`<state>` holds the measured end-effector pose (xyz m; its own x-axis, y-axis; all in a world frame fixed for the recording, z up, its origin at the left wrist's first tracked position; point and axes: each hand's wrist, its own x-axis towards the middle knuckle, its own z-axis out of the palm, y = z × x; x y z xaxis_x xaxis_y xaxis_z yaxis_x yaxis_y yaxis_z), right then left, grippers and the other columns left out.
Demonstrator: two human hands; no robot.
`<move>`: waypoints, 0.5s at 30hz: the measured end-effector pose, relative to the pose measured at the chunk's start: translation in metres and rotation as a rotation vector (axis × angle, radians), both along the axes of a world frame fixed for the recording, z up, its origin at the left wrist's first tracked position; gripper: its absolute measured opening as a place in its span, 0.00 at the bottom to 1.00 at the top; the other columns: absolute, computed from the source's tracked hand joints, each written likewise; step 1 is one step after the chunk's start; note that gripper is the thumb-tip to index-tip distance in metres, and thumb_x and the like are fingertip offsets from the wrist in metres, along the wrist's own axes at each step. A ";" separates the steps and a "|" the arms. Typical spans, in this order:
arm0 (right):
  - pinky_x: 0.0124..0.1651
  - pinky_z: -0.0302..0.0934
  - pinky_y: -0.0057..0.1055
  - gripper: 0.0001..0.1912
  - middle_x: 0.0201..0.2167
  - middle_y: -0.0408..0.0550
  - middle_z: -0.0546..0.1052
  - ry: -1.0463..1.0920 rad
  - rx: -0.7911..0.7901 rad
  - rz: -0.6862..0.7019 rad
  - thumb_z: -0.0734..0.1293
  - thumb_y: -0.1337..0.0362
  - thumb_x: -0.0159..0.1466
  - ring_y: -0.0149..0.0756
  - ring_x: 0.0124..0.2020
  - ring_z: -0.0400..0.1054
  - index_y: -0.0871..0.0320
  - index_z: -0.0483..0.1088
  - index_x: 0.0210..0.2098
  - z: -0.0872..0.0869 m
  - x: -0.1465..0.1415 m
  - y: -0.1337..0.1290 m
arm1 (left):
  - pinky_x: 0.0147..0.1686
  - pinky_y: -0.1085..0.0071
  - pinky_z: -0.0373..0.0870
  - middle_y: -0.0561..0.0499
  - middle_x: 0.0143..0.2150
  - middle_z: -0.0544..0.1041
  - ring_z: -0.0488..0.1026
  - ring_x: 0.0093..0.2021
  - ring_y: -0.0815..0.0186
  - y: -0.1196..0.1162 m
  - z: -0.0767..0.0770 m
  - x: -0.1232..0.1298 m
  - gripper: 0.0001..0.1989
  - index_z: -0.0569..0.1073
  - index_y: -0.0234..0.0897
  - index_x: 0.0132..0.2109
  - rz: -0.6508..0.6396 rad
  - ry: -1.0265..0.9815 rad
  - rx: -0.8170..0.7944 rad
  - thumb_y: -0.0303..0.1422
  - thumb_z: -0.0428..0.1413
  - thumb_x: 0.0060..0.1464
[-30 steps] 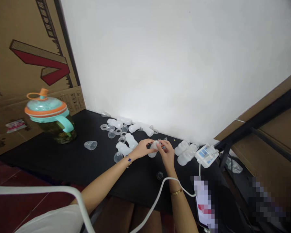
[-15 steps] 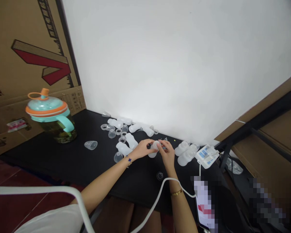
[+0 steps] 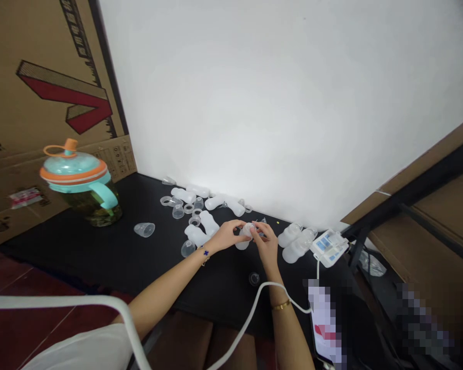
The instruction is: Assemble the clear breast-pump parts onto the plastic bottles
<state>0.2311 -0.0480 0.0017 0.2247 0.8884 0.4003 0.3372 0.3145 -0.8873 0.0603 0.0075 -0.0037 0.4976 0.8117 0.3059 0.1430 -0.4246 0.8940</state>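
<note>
Between both hands, over the black table, is a small translucent white baby bottle [image 3: 242,245] with a clear ring and teat at its top. My left hand [image 3: 229,235] has its thumb and fingers closed on the bottle's upper part from the left. From the right, my right hand [image 3: 267,242] pinches the top with its thumb and fingers. To the left lie several loose bottle bodies [image 3: 209,224], clear collar rings [image 3: 195,221] and domed caps [image 3: 188,248]. Bottles fitted with tops [image 3: 296,245] lie to the right. A small clear piece [image 3: 254,279] sits nearer to me.
A large jug [image 3: 83,190] with a turquoise handle stands at left before a cardboard box [image 3: 54,61]. A lone clear cap [image 3: 144,229] lies near it. At right are a white case [image 3: 329,247], a phone [image 3: 324,324] and a white cable [image 3: 250,321] crossing my right forearm.
Almost nothing differs; both hands stay on the bottle in the same place, with only a slight shift of the view and the fingers.
</note>
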 end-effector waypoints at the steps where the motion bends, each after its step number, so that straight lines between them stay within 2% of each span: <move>1: 0.28 0.68 0.29 0.18 0.47 0.53 0.76 0.001 -0.001 -0.001 0.72 0.50 0.62 0.39 0.38 0.72 0.54 0.81 0.45 0.000 0.000 0.000 | 0.51 0.63 0.71 0.49 0.49 0.82 0.76 0.49 0.56 0.000 0.000 0.000 0.20 0.79 0.39 0.48 0.001 -0.001 0.002 0.45 0.66 0.52; 15: 0.26 0.65 0.28 0.15 0.44 0.52 0.77 -0.033 0.028 -0.076 0.73 0.51 0.61 0.38 0.35 0.71 0.55 0.80 0.40 0.002 -0.004 0.000 | 0.49 0.65 0.71 0.50 0.47 0.82 0.76 0.47 0.58 0.000 -0.001 0.001 0.17 0.79 0.40 0.47 0.009 -0.021 0.020 0.43 0.65 0.53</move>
<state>0.2272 -0.0481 0.0035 0.2774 0.8577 0.4329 0.3899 0.3113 -0.8666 0.0614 0.0071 -0.0050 0.4833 0.8098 0.3327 0.1282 -0.4414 0.8881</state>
